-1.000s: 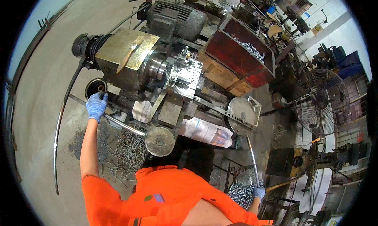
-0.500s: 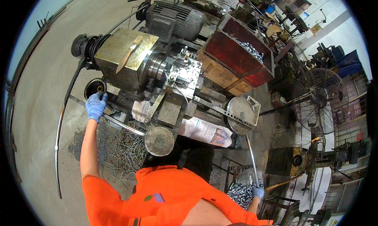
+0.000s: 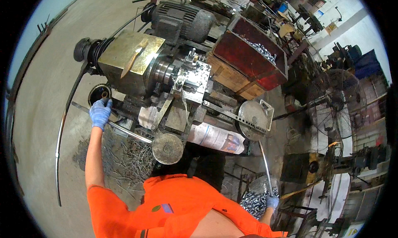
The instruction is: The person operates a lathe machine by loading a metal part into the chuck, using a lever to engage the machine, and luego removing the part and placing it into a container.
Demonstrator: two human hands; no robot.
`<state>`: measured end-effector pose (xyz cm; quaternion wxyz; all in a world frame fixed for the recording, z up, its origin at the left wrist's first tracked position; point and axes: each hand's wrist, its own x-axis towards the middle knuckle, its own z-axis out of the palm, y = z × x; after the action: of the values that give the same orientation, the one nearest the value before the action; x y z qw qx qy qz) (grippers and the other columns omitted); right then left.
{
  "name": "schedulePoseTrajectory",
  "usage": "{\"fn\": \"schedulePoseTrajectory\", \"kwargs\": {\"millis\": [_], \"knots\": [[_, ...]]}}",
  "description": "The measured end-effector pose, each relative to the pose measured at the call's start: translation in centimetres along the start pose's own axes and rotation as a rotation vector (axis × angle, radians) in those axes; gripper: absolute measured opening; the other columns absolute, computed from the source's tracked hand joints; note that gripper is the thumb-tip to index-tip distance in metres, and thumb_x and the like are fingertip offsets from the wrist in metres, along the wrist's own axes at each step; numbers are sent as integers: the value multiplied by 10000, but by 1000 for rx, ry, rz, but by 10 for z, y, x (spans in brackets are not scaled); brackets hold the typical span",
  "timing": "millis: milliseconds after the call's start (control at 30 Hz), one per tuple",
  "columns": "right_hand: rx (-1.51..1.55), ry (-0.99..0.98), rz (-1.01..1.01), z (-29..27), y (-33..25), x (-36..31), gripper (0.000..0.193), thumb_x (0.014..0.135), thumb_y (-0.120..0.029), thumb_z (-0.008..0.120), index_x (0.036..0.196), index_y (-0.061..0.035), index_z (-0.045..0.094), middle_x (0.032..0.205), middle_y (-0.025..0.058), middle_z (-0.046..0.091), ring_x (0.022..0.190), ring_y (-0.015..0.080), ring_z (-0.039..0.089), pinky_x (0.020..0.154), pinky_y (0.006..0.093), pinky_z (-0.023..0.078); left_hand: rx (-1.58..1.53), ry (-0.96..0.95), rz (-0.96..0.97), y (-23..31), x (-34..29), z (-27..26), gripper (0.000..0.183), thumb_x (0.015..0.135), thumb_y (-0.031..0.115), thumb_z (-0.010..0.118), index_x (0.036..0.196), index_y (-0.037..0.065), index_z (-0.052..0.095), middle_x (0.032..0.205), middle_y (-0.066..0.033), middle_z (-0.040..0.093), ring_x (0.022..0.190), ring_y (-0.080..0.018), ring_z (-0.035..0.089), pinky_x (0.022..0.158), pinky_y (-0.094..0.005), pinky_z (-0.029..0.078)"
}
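Observation:
My left hand [image 3: 100, 114], in a blue glove, is closed round a long metal lever [image 3: 130, 132] beside a dark round cup-shaped part [image 3: 99, 93]. The lever runs to a round disc [image 3: 167, 149] at the front of the machine. On the right, my gloved right hand [image 3: 272, 202] grips the lower end of another metal lever [image 3: 265, 165], which slopes down from a larger round plate [image 3: 253, 117]. Between them stands a lathe-like machine with a brassy-topped headstock [image 3: 130, 51], a shiny spindle [image 3: 163, 71] and a bright metal block [image 3: 195, 81].
A basket of small metal parts [image 3: 253, 202] lies next to my right hand. Behind the machine are a motor [image 3: 182, 20] and a red bin [image 3: 253, 57] holding more parts. Tangled metal shavings [image 3: 137, 155] cover floor at left. A caged fan [image 3: 338, 101] stands right.
Both hands stay on their levers with hardly any movement. The thin strand at the metal block looks fainter and hangs differently. The whole view has shifted slightly.

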<state>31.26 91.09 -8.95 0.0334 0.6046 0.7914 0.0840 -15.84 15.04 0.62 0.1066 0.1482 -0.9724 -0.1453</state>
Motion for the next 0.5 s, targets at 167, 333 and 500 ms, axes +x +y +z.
{"fn": "schedulePoseTrajectory", "kwargs": {"millis": [167, 333, 500], "knots": [[-91, -54, -120, -33, -21, -20, 530, 712, -507, 618, 835, 5, 678, 867, 245, 646, 836, 386, 633, 744, 457, 502, -77, 67, 55, -26, 1, 14, 319, 816, 377, 591, 915, 88, 685, 843, -151, 661, 791, -322, 633, 702, -396, 487], [-22, 4, -65, 2, -2, -11, 482, 701, -459, 654, 795, 14, 665, 815, 267, 627, 794, 399, 627, 719, 471, 499, -123, 41, 84, -21, 6, 17, 322, 822, 369, 596, 914, 75, 690, 836, -138, 671, 766, -297, 648, 692, -378, 490], [46, -191, 27, 0, 1, -4, 513, 651, -330, 701, 973, 52, 583, 1036, 299, 582, 959, 424, 573, 834, 469, 461, -111, 17, 44, -32, 10, 30, 326, 824, 362, 590, 934, 71, 685, 859, -146, 668, 789, -305, 645, 713, -375, 486]]}}
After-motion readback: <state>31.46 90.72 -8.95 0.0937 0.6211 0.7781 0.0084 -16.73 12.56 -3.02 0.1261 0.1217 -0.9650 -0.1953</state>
